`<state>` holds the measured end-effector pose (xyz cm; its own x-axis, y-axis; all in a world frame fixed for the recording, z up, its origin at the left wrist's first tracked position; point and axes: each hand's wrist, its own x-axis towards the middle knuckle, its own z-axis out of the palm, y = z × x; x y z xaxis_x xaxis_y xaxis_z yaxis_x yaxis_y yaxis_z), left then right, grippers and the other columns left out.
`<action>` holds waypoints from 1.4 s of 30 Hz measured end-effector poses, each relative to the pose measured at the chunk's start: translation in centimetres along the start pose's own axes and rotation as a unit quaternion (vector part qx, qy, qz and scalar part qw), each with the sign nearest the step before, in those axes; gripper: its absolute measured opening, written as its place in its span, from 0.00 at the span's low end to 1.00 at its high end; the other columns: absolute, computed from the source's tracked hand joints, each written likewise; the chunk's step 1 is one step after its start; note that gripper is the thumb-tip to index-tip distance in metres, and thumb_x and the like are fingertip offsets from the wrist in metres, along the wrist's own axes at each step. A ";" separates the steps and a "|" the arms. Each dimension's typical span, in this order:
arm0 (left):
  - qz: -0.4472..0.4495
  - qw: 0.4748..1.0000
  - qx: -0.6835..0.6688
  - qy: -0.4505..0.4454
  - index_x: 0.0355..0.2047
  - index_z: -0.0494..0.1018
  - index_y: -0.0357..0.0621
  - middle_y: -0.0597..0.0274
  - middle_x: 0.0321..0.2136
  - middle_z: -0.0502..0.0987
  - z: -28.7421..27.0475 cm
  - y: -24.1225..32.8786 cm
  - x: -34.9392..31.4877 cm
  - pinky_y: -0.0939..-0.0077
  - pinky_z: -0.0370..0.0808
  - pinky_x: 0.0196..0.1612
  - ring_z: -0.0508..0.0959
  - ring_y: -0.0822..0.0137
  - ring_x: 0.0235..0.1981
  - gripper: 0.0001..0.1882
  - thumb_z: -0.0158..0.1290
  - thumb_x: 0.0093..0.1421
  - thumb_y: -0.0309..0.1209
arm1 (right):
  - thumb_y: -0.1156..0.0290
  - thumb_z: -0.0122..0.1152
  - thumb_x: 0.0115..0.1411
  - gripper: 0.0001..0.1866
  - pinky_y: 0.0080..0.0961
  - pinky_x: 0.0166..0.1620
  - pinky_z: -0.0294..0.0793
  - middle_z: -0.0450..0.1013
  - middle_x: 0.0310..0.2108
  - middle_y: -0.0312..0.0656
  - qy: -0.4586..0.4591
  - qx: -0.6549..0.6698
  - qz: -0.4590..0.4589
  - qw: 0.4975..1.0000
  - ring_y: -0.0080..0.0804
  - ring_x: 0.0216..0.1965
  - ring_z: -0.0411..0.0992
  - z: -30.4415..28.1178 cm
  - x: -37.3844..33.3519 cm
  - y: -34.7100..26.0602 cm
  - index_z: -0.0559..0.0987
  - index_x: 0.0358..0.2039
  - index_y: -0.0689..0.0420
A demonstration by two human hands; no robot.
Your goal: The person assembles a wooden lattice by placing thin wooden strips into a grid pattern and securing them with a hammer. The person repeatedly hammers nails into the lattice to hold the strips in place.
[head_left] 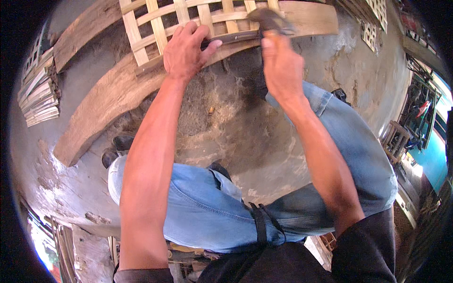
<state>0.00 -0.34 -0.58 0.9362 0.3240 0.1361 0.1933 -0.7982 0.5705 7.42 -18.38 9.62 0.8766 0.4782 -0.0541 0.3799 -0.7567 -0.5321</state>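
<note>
Gripping one end of a dark bar (236, 37), the left hand (184, 52) has it along the bottom edge of the woven strips (156, 21), by the curved plank's (104, 99) upper edge; the right hand (285, 66) holds a blurry hammer-like tool (266, 19); tapping seems the step; next needs a steady bar.

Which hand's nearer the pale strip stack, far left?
Left. The left hand lies right of the stack, by the woven panel; the right hand is farther right, gripping a tool.

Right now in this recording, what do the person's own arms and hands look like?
The left hand and right hand wear no gloves. Bare forearms emerge from plain dark sleeves. No watch or bracelet shows; the right hand is blurred.
</note>
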 end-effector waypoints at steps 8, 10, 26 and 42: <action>0.012 1.000 0.006 0.019 0.29 0.72 0.48 0.63 0.29 0.71 0.3 0.3 0.4 0.59 0.73 0.36 0.75 0.56 0.36 0.20 0.61 0.53 0.52 | 0.61 0.56 0.63 0.13 0.49 0.34 0.75 0.75 0.30 0.51 -0.083 -0.043 -0.019 0.995 0.55 0.31 0.76 2.3 -5.0 1.4 0.72 0.39 0.58; 0.029 0.999 -0.013 0.030 0.29 0.72 0.48 0.62 0.29 0.71 0.6 -0.5 0.3 0.59 0.73 0.36 0.75 0.55 0.35 0.21 0.61 0.53 0.52 | 0.61 0.55 0.64 0.12 0.44 0.31 0.77 0.75 0.29 0.48 -0.141 -0.110 -0.089 0.980 0.51 0.30 0.77 1.2 -4.5 -0.2 0.71 0.38 0.56; 0.017 0.999 -0.024 0.029 0.29 0.72 0.49 0.62 0.29 0.70 0.1 0.2 -0.2 0.60 0.74 0.37 0.75 0.56 0.36 0.17 0.61 0.54 0.48 | 0.56 0.56 0.63 0.14 0.38 0.25 0.79 0.71 0.29 0.41 -0.343 -0.341 -0.350 0.802 0.40 0.28 0.78 -3.1 5.0 2.3 0.68 0.38 0.52; 0.004 0.999 -0.034 0.013 0.28 0.72 0.49 0.62 0.29 0.70 -0.1 0.3 0.2 0.60 0.73 0.35 0.74 0.57 0.35 0.17 0.61 0.54 0.47 | 0.55 0.54 0.64 0.14 0.39 0.27 0.81 0.72 0.28 0.42 -0.361 -0.293 -0.386 0.797 0.43 0.28 0.79 -3.6 6.3 4.6 0.68 0.39 0.52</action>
<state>0.24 -0.49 -0.25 0.9295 0.3312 0.1622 0.1640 -0.7653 0.6224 15.74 -20.45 9.92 -0.0027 0.8737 -0.4865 0.9818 -0.0901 -0.1673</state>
